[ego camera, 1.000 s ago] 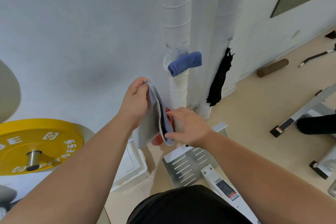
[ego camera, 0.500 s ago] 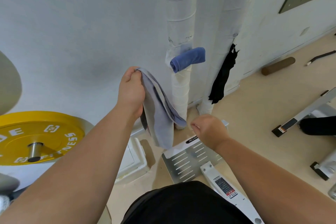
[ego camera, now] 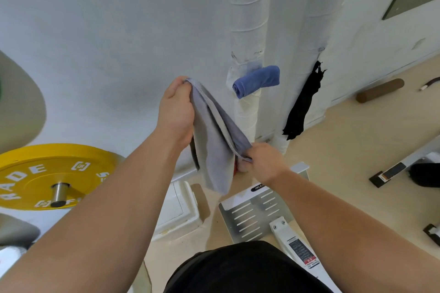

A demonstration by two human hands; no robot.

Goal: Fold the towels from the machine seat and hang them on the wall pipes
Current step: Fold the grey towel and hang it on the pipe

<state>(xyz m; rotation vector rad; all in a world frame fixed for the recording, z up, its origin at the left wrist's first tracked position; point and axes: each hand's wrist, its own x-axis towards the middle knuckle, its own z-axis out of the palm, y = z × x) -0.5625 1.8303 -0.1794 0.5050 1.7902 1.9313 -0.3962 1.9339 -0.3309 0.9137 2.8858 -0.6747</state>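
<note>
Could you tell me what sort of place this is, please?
Most likely a gym: a yellow weight plate on a bar, a machine's slotted metal footplate, and an equipment frame on the floor.

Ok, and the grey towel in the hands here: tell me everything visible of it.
The grey towel is thin, soft-looking cloth with a hemmed edge, doubled so several layers show. It hangs in the air before the white wall. The left hand grips its top corner; the right hand pinches a lower edge, stretching it taut between them. The rest droops to a loose point.
</note>
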